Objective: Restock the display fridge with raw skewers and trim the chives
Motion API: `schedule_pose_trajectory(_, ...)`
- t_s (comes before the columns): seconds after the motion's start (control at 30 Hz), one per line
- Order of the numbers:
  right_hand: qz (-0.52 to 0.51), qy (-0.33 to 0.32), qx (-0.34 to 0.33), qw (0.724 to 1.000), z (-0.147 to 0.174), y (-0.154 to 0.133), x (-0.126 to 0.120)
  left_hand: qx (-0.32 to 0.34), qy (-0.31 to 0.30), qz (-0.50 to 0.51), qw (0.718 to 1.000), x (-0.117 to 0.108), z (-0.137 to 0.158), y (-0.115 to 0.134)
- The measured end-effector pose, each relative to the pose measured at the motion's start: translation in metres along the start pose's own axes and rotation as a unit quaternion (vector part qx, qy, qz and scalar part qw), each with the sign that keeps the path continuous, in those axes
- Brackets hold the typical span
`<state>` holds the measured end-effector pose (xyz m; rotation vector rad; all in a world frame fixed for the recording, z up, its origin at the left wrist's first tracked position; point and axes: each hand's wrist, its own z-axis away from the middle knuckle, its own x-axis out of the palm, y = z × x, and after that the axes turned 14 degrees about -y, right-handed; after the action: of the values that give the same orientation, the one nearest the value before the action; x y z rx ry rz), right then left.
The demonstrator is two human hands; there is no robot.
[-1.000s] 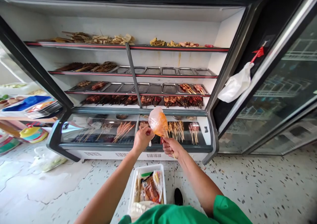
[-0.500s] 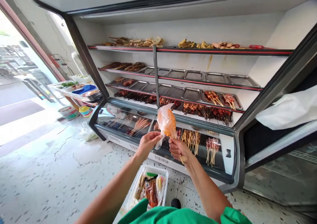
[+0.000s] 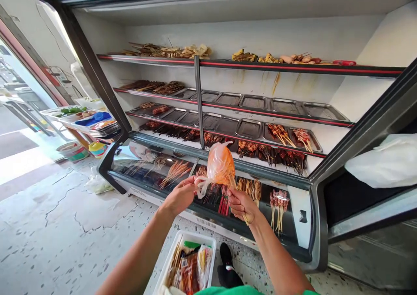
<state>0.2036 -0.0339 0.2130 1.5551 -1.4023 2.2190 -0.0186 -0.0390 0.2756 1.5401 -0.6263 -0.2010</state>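
Note:
In front of the cabinet I hold up a clear plastic bag (image 3: 217,158) with orange-coloured food inside. My left hand (image 3: 180,197) is closed in a pinch on a loose, twisted end of the bag at its lower left. Wrapped round a bundle of wooden skewers (image 3: 232,181), my right hand (image 3: 243,206) is closed just below the bag. The skewers run up into the bag's lower right, and their ends poke out beneath my fist. What food is on them is blurred by the plastic.
A display cabinet (image 3: 257,159) with shelves of skewers and metal trays (image 3: 253,101) stands ahead. Below my hands, a white bin (image 3: 213,247) holds packaged food and sticks. To the left are a laden table (image 3: 73,132), buckets (image 3: 72,150) and a bag on the floor (image 3: 97,183).
My left hand has drawn the bag's loose end out to the left, away from the skewers. The view has moved nearer the cabinet, and a foot in a black shoe shows more beside the bin.

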Motion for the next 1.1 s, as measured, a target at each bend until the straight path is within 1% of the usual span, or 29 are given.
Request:
schedule_pose_trajectory(0.07,0.004,-0.012,0.001,1.0,-0.01,-0.026,-0.016,0.015,-0.022,-0.073,0.997,-0.009,-0.026,0.005)
schedule_pose_trajectory(0.13,-0.01,-0.039,0.007,0.999,-0.02,-0.052,-0.032,0.014,-0.046,-0.148,0.988,-0.016,-0.056,0.005)
schedule_pose_trajectory(0.17,-0.021,-0.054,0.014,0.998,-0.026,-0.065,-0.04,0.009,-0.059,-0.166,0.984,-0.019,-0.072,0.004)
schedule_pose_trajectory(0.23,-0.044,-0.082,0.031,0.995,-0.038,-0.088,-0.055,0.013,-0.072,-0.15,0.986,-0.022,-0.101,0.0)
schedule_pose_trajectory(0.33,-0.079,-0.113,0.057,0.989,-0.057,-0.116,-0.074,0.058,-0.094,-0.055,0.992,-0.025,-0.137,-0.003)
schedule_pose_trajectory(0.37,-0.088,-0.119,0.064,0.987,-0.063,-0.122,-0.079,0.072,-0.09,-0.043,0.992,-0.027,-0.147,-0.003)
schedule_pose_trajectory(0.4,-0.095,-0.122,0.071,0.985,-0.069,-0.128,-0.084,0.076,-0.078,-0.052,0.993,-0.029,-0.157,-0.003)
schedule_pose_trajectory(0.43,-0.099,-0.122,0.075,0.985,-0.075,-0.132,-0.089,0.072,-0.052,-0.083,0.993,-0.033,-0.165,-0.003)
schedule_pose_trajectory(0.47,-0.101,-0.12,0.076,0.985,-0.08,-0.135,-0.093,0.065,-0.009,-0.131,0.989,-0.038,-0.174,-0.003)
schedule_pose_trajectory(0.5,-0.101,-0.117,0.075,0.985,-0.085,-0.138,-0.098,0.06,0.045,-0.186,0.98,-0.043,-0.182,-0.004)
schedule_pose_trajectory(0.53,-0.1,-0.113,0.074,0.986,-0.089,-0.141,-0.102,0.056,0.104,-0.242,0.963,-0.049,-0.189,-0.005)
schedule_pose_trajectory(0.6,-0.101,-0.107,0.074,0.986,-0.097,-0.146,-0.11,0.062,0.209,-0.335,0.917,-0.061,-0.2,-0.009)
schedule_pose_trajectory(0.63,-0.104,-0.105,0.077,0.986,-0.1,-0.149,-0.114,0.065,0.243,-0.371,0.894,-0.066,-0.204,-0.013)
schedule_pose_trajectory(0.67,-0.11,-0.105,0.078,0.985,-0.102,-0.152,-0.118,0.064,0.262,-0.4,0.876,-0.07,-0.207,-0.017)
schedule_pose_trajectory(0.73,-0.126,-0.107,0.076,0.983,-0.105,-0.161,-0.125,0.061,0.269,-0.436,0.857,-0.075,-0.208,-0.026)
schedule_pose_trajectory(0.8,-0.144,-0.112,0.06,0.981,-0.106,-0.171,-0.129,0.063,0.255,-0.444,0.857,-0.076,-0.205,-0.034)
schedule_pose_trajectory(0.87,-0.161,-0.12,0.045,0.979,-0.106,-0.18,-0.131,0.069,0.244,-0.447,0.858,-0.071,-0.201,-0.04)
schedule_pose_trajectory(0.9,-0.168,-0.125,0.037,0.977,-0.106,-0.185,-0.131,0.072,0.242,-0.459,0.852,-0.067,-0.199,-0.04)
schedule_pose_trajectory(0.93,-0.173,-0.13,0.028,0.976,-0.105,-0.189,-0.13,0.078,0.236,-0.483,0.839,-0.063,-0.197,-0.038)
schedule_pose_trajectory(0.97,-0.175,-0.134,0.022,0.975,-0.105,-0.193,-0.129,0.092,0.226,-0.517,0.82,-0.058,-0.195,-0.033)
schedule_pose_trajectory(1.0,-0.172,-0.134,0.02,0.976,-0.104,-0.195,-0.127,0.115,0.211,-0.556,0.796,-0.055,-0.193,-0.026)
schedule_pose_trajectory(1.07,-0.146,-0.124,0.016,0.981,-0.104,-0.199,-0.122,0.179,0.189,-0.627,0.734,-0.053,-0.191,-0.005)
schedule_pose_trajectory(1.1,-0.125,-0.118,0.019,0.985,-0.104,-0.199,-0.119,0.206,0.192,-0.653,0.703,-0.055,-0.191,0.008)
